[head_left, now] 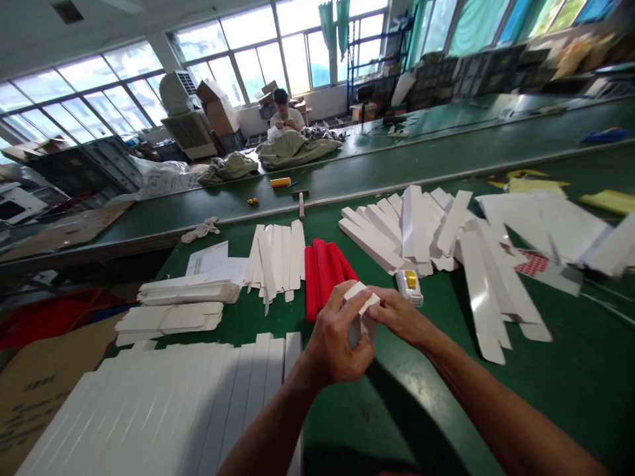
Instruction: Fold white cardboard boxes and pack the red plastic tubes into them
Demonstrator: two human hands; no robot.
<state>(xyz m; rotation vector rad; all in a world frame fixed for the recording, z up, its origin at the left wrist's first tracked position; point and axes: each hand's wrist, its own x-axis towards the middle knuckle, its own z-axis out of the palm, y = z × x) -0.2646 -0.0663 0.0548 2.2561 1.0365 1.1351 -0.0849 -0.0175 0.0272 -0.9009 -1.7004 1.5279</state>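
Observation:
My left hand (pixel 337 337) and my right hand (pixel 397 316) meet above the green work table (pixel 426 403). Between them they grip a small white folded cardboard sleeve (pixel 360 318), its upper end pinched by the fingers of both hands. Just behind my hands lies a bundle of red long strips (pixel 322 281). Close to my right fingers sits a small white-and-yellow tape dispenser (pixel 409 288). The sleeve's lower part shows below my fingers, and its inside is hidden.
Stacks of flat white cardboard strips (pixel 163 410) lie at the near left, with more loose white strips (pixel 417 228) beyond and to the right. Papers (pixel 211 261) lie at the far left of the table. A seated person (pixel 286 112) works with cloth at a parallel bench.

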